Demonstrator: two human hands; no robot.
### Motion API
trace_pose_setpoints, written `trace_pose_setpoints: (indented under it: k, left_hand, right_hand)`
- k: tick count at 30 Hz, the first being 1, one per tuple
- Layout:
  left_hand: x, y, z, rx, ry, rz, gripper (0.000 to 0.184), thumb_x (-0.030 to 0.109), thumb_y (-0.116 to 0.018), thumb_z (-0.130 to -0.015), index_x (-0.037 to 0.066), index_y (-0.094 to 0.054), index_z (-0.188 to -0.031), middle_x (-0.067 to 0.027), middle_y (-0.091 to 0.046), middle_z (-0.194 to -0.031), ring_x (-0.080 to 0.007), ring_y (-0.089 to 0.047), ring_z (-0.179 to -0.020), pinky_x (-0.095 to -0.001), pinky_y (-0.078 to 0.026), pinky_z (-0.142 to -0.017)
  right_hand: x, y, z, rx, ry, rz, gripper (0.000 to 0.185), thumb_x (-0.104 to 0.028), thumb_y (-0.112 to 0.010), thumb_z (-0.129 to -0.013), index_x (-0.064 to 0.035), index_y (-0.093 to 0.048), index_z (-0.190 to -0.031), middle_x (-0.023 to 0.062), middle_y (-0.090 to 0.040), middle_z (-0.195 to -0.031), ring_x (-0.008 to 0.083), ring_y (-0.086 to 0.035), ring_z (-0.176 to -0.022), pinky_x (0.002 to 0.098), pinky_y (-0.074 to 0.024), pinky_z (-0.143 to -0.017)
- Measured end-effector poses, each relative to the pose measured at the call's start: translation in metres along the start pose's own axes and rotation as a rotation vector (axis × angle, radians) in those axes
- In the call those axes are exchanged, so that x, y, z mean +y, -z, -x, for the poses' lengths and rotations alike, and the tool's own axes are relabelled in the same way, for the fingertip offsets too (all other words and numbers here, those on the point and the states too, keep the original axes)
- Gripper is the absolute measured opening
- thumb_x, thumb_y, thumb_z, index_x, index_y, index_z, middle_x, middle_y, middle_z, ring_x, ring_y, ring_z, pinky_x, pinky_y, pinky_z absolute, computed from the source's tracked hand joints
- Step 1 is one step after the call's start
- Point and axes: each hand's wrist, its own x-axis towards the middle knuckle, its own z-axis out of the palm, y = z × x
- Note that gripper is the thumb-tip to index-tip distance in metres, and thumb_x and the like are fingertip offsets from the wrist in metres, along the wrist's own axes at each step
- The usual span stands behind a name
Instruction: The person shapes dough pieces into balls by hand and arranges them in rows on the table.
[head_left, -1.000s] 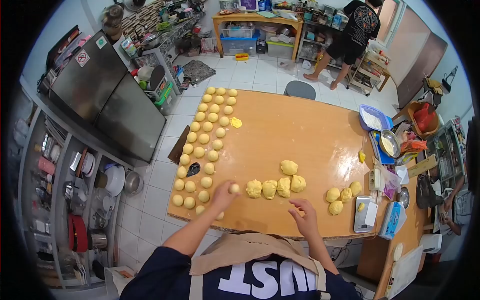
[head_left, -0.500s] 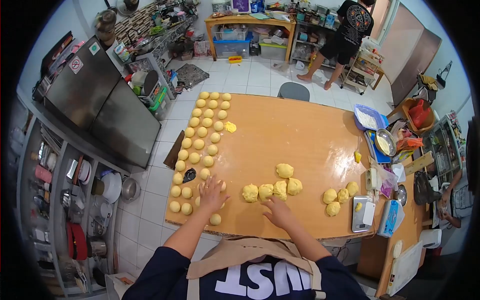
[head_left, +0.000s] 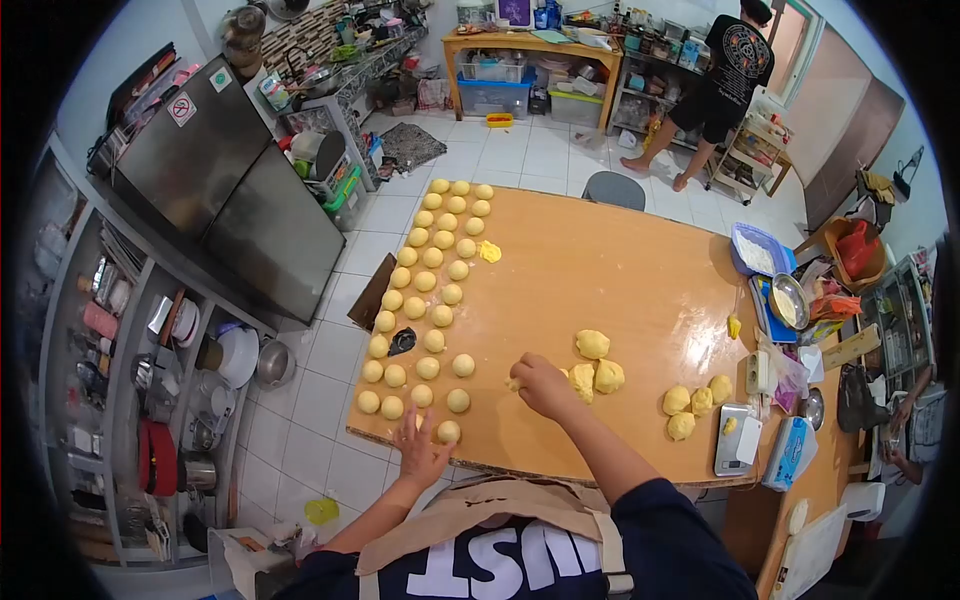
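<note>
Rows of smooth round dough balls (head_left: 424,281) line the left side of the wooden table (head_left: 560,250). At the near left edge my left hand (head_left: 424,456) has its fingers spread beside a dough ball (head_left: 448,432). Toward the middle, my right hand (head_left: 545,388) is closed over dough, and a small bit shows at its fingertips. Just right of that hand are rough dough lumps (head_left: 592,344), one partly hidden by it. Several more lumps (head_left: 677,400) lie farther right. A flattened yellow piece (head_left: 489,251) rests beside the rows.
A scale (head_left: 737,440), a blue pack (head_left: 790,453), a metal bowl (head_left: 789,300) and a blue basin of white powder (head_left: 758,248) occupy the right end. A dark scrap (head_left: 402,341) lies among the balls. Beyond the table are a stool (head_left: 614,190) and a person (head_left: 725,80).
My left hand has drawn back toward the near edge, uncovering balls. My right hand has moved forward and left over the dough lumps and closed. The view has shifted slightly.
</note>
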Motion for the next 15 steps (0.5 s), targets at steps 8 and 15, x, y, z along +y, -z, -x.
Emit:
trace_pose_setpoints:
  k: [8, 15]
  left_hand:
    - [0.051, -0.020, -0.037, -0.315, -0.478, 0.010, 0.058, 0.033, -0.071, -0.079, 0.011, -0.053, -0.130, -0.0159, -0.042, -0.142, -0.0329, -0.038, -0.133, -0.0510, -0.028, -0.108]
    - [0.077, -0.035, -0.077, -0.768, -0.466, -0.220, 0.060, 0.037, -0.067, -0.081, 0.009, -0.054, -0.132, -0.0111, -0.052, -0.139, -0.0259, -0.053, -0.124, -0.0455, -0.038, -0.101]
  right_hand:
    - [-0.003, 0.080, 0.143, 0.870, -0.260, -0.050, 0.047, 0.000, -0.072, -0.073, -0.0068, -0.057, -0.117, 0.0159, -0.059, -0.114, 0.0346, -0.059, -0.105, 0.0393, -0.0491, -0.089]
    - [0.018, 0.006, 0.259, 0.376, -0.563, 0.589, 0.058, -0.026, -0.073, -0.080, -0.0091, -0.054, -0.133, 0.0196, -0.057, -0.129, 0.0367, -0.053, -0.119, 0.0422, -0.0426, -0.100]
